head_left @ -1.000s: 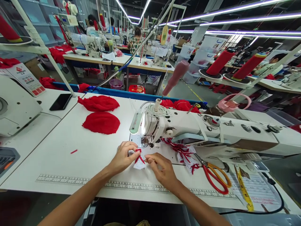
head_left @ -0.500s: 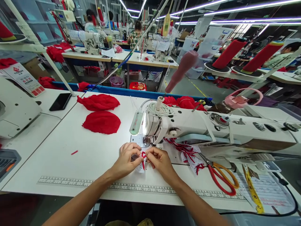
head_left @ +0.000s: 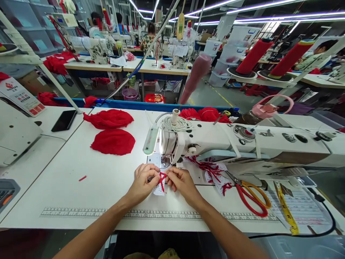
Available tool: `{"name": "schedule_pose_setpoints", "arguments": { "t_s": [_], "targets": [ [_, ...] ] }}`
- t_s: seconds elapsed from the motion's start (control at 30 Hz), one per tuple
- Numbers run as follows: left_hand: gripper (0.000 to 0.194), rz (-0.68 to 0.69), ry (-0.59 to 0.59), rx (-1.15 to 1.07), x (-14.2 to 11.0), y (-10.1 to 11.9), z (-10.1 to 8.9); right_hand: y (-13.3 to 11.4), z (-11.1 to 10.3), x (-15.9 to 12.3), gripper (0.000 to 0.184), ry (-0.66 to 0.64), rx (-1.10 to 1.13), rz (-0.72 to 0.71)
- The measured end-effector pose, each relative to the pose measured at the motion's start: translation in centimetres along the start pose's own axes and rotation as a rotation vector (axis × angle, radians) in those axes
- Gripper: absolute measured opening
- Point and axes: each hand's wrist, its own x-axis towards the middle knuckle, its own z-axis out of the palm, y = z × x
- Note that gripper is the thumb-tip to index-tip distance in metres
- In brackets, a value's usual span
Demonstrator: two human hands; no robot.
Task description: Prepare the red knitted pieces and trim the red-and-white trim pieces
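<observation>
Small white label (head_left: 159, 187) with a crossed red ribbon (head_left: 162, 178) on it, lying on the white table (head_left: 67, 180) just in front of the sewing machine (head_left: 242, 144) needle plate. Pinched from both sides: left hand (head_left: 142, 183) fingers closed on the left edge, right hand (head_left: 182, 182) fingertips closed on the ribbon's right end. Hands nearly touching over the piece. Just right, under the machine arm, a heap of finished labels (head_left: 212, 172) with red ribbons. Further right, red-handled scissors (head_left: 249, 196) flat on the table, then a yellow tape measure (head_left: 285, 210). Back left, well apart, two red cloth pieces (head_left: 113, 141) and a black phone (head_left: 64, 120). Printed ruler (head_left: 88, 213) along the near table edge.
</observation>
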Motion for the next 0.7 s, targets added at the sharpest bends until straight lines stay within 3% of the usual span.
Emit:
{"name": "schedule_pose_setpoints", "arguments": {
  "t_s": [0.27,0.5,0.6,0.7],
  "targets": [
    [0.030,0.001,0.004,0.047,-0.1,0.0,0.1,0.0,-0.2,0.0,0.035,0.021,0.019,0.014],
    [0.034,0.047,0.035,0.071,0.2,-0.2,-0.3,0.8,0.2,0.5,0.022,0.046,-0.007,-0.039],
    [0.037,0.043,0.060,0.034,0.6,-1.0,-0.5,0.0,-0.9,-0.6,0.016,0.057,-0.178,-0.123],
    [0.040,0.019,0.047,-0.003,0.8,-1.5,-0.6,-0.7,-3.4,-3.6,0.018,0.130,-0.546,-0.279]
  ]
}}
